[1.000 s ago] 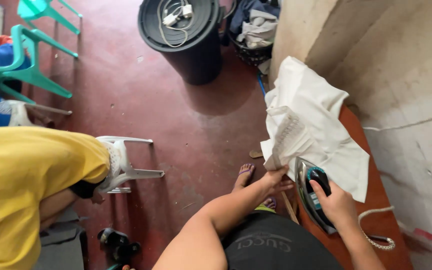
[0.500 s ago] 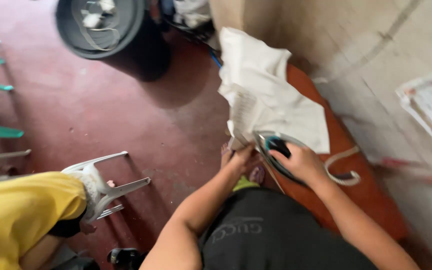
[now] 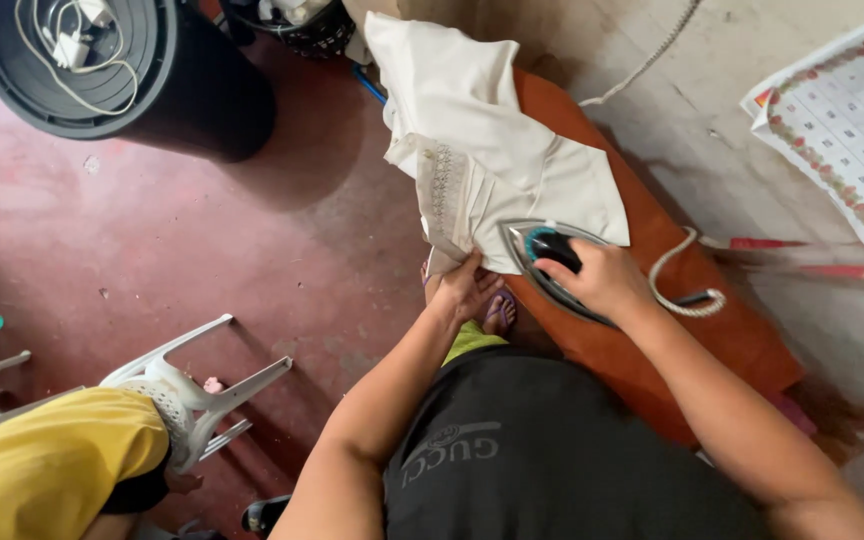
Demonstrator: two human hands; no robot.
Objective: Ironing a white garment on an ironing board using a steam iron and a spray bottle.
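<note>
1. From the head camera, my right hand is closed around the dark handle of the iron, which sits flat on the orange ironing board.
2. The iron rests at the near edge of the cream garment, which is spread over the board's far end and hangs off its left side.
3. My left hand pinches the garment's hanging hem just left of the iron, fingers together on the cloth.
4. A coiled cord runs along the board just right of the iron.
5. Well left of the board, a black bin stands on the red floor; a white plastic chair lies nearer me.
</note>
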